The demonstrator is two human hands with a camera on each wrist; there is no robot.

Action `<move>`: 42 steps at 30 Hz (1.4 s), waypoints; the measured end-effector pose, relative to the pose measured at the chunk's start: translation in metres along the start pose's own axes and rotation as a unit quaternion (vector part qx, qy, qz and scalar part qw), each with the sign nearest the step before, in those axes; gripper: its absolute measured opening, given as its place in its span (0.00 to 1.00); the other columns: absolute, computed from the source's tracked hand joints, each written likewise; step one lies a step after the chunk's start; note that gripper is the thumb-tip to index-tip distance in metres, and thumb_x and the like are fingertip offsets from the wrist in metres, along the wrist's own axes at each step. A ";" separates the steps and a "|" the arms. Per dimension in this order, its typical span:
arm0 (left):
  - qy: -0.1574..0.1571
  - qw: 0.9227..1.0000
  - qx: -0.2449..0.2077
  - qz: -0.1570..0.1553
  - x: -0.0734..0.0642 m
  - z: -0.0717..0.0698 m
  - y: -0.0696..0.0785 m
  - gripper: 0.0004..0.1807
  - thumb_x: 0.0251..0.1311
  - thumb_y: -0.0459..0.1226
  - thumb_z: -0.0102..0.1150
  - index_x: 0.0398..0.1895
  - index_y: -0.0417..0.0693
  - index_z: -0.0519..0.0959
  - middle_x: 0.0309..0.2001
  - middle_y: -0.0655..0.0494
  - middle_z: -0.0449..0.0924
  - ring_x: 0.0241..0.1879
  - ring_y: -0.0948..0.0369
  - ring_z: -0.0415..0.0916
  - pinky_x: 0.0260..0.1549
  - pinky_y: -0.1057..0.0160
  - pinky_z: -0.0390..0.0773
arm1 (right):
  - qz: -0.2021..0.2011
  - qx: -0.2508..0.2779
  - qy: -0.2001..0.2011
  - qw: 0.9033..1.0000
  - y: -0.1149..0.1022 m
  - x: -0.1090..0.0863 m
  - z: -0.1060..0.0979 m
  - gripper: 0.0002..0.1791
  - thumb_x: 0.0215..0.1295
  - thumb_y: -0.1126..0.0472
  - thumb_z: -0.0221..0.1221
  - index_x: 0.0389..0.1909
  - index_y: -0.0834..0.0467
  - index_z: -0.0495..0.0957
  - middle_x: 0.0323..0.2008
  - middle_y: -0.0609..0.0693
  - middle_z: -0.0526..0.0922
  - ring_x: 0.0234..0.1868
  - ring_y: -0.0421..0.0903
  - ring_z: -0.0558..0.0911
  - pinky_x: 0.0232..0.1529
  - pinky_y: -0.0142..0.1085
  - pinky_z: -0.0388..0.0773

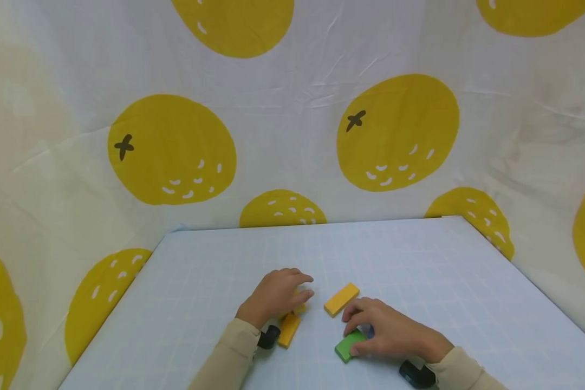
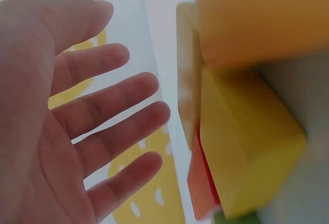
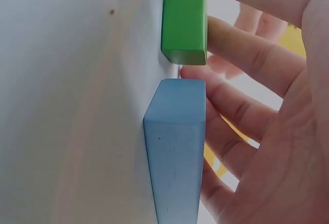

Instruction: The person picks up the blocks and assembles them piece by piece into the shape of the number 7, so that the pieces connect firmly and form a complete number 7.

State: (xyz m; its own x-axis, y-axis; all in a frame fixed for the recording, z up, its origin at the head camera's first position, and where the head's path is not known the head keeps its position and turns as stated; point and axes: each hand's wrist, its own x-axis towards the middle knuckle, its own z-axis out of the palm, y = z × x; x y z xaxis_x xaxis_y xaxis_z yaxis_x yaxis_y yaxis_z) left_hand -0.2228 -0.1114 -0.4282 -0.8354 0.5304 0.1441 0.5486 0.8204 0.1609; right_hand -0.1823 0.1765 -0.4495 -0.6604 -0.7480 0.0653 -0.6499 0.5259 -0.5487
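Note:
My right hand [image 1: 387,330] pinches a green block [image 1: 347,345] on the table, its thumb at the near side and fingers at the far side. Beneath that palm stands a blue block [image 3: 177,142], mostly hidden in the head view. My left hand [image 1: 279,295] hovers with spread fingers over a yellow block [image 1: 299,309], holding nothing. Close to its wrist lies an orange block [image 1: 288,330]. The left wrist view also shows a red block [image 2: 200,183] and a tan-yellow block [image 2: 187,75] beside the yellow one.
Between the hands, slightly farther off, lies a yellow-orange block [image 1: 342,299]. A pale checked cloth covers the table [image 1: 214,271]. Behind it hangs a white curtain [image 1: 283,135] printed with large yellow fruit. Both wrists carry black cameras.

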 end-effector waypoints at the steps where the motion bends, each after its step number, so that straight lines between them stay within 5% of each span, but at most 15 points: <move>1: -0.006 1.000 0.000 0.000 0.003 0.001 0.003 0.21 0.71 0.55 0.53 0.58 0.58 0.83 0.52 0.62 0.82 0.50 0.62 0.78 0.52 0.56 0.78 | 0.000 0.000 0.001 1.000 0.000 0.000 0.000 0.12 0.60 0.36 0.65 0.41 0.33 0.84 0.51 0.34 0.75 0.53 0.39 0.72 0.55 0.45 0.71; 13: -0.017 0.999 -0.030 0.027 0.021 0.012 0.023 0.21 0.69 0.55 0.56 0.58 0.60 0.83 0.50 0.65 0.83 0.49 0.65 0.78 0.50 0.59 0.78 | 0.024 0.008 0.012 1.000 0.003 0.001 0.002 0.12 0.60 0.36 0.66 0.40 0.33 0.82 0.46 0.30 0.76 0.50 0.37 0.73 0.56 0.44 0.74; 25: -0.044 0.998 -0.034 0.028 0.018 0.016 0.029 0.20 0.67 0.56 0.58 0.57 0.62 0.83 0.46 0.70 0.81 0.46 0.69 0.77 0.48 0.63 0.78 | 0.043 0.032 0.023 0.998 0.005 0.003 0.000 0.14 0.59 0.39 0.68 0.39 0.41 0.79 0.36 0.31 0.78 0.38 0.34 0.74 0.42 0.35 0.73; 35: -0.051 0.998 -0.034 0.030 0.027 0.019 0.035 0.19 0.66 0.55 0.60 0.56 0.62 0.84 0.44 0.70 0.81 0.43 0.70 0.76 0.47 0.64 0.78 | -0.035 0.037 0.056 0.997 0.013 0.001 0.004 0.12 0.64 0.46 0.67 0.45 0.43 0.82 0.41 0.31 0.81 0.40 0.33 0.77 0.43 0.34 0.75; 42: -0.043 0.998 -0.032 0.037 0.031 0.021 0.037 0.18 0.64 0.54 0.63 0.54 0.63 0.84 0.41 0.73 0.80 0.39 0.72 0.74 0.44 0.67 0.77 | -0.035 0.078 0.061 0.994 0.017 0.001 0.002 0.11 0.65 0.50 0.67 0.46 0.45 0.82 0.42 0.34 0.82 0.42 0.35 0.80 0.45 0.33 0.77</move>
State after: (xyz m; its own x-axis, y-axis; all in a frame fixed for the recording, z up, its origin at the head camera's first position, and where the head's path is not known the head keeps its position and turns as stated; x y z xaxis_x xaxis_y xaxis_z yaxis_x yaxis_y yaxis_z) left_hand -0.2289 -0.0603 -0.4381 -0.7913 0.6071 0.0731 0.6068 0.7649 0.2161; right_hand -0.1929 0.1837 -0.4604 -0.6623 -0.7208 0.2042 -0.6367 0.3979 -0.6606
